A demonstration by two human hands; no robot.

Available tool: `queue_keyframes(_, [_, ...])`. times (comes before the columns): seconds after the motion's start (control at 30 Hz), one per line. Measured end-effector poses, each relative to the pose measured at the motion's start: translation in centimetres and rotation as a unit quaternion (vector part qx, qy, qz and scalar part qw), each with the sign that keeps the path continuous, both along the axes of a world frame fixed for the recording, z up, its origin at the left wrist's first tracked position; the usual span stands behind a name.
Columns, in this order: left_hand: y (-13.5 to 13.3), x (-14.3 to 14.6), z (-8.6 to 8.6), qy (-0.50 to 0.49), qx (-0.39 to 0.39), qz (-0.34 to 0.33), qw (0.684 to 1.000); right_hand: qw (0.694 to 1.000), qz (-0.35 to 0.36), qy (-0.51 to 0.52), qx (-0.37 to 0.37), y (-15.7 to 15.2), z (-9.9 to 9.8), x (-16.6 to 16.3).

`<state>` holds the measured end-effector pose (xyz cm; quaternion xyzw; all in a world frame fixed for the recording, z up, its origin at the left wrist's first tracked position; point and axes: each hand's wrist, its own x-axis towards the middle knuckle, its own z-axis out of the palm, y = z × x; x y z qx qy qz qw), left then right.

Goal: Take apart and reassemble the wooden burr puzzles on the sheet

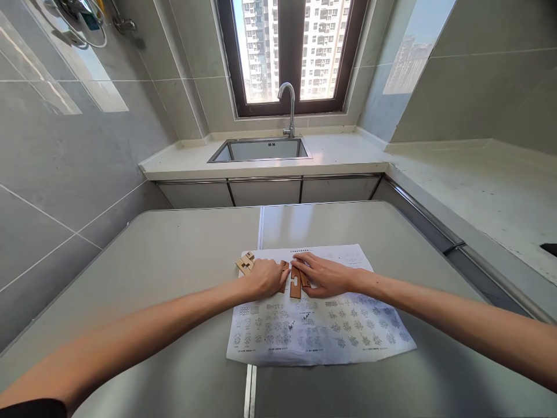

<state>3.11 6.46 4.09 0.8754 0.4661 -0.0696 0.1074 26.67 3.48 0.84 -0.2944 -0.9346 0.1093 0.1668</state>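
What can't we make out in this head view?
All in the head view:
- Full outline of the left brown wooden piece: partly covered by the left hand.
- Full outline of the right brown wooden piece: partly covered by the right hand.
- Small print and diagram details on the printed sheet: too small.
- What the dark object is: cut off by the right edge.

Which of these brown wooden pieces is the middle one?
The notched piece, between the left piece at the left hand and the right piece partly under the right hand.
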Motion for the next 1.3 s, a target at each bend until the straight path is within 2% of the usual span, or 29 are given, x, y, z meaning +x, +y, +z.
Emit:
queue_keyframes(0.2, [0.3,-0.5,-0.7,0.042,0.055,-0.05,0.996,0.999,0.04,0.0,0.019,0.6,-0.3,-1.1])
queue_keyframes(0.37, [0.3,-1.8,-0.8,0.024,0.124,-0.113,0.986,0.998,0.053,0.007,0.032,0.6,-0.3,-2.0])
queue_keyframes(0.5, [0.9,-3.8,0.0,-0.014,0.181,-0.17,0.969,0.997,0.064,0.009,0.041,0.6,-0.4,-2.7])
queue_keyframes(0.67, [2.9,-7.2,0.4,-0.057,0.242,-0.186,0.951,0.996,0.067,0.011,0.052,0.6,-0.7,-3.9])
queue_keyframes(0.73, [4.0,-8.7,0.3,-0.088,0.262,-0.173,0.945,0.996,0.069,0.013,0.055,0.6,-0.7,-4.6])
queue_keyframes(0.97, [6.2,-13.0,0.0,-0.137,0.244,-0.073,0.957,0.995,0.072,0.017,0.061,0.2,-0.8,-7.5])
queue_keyframes(1.13, [5.5,-15.0,-0.9,-0.159,0.19,-0.009,0.969,0.996,0.066,0.024,0.054,-0.3,-1.0,-8.8])
queue_keyframes(1.3, [3.8,-15.8,-2.5,-0.161,0.133,-0.021,0.978,0.998,0.044,0.027,0.043,-1.2,-1.0,-8.8])
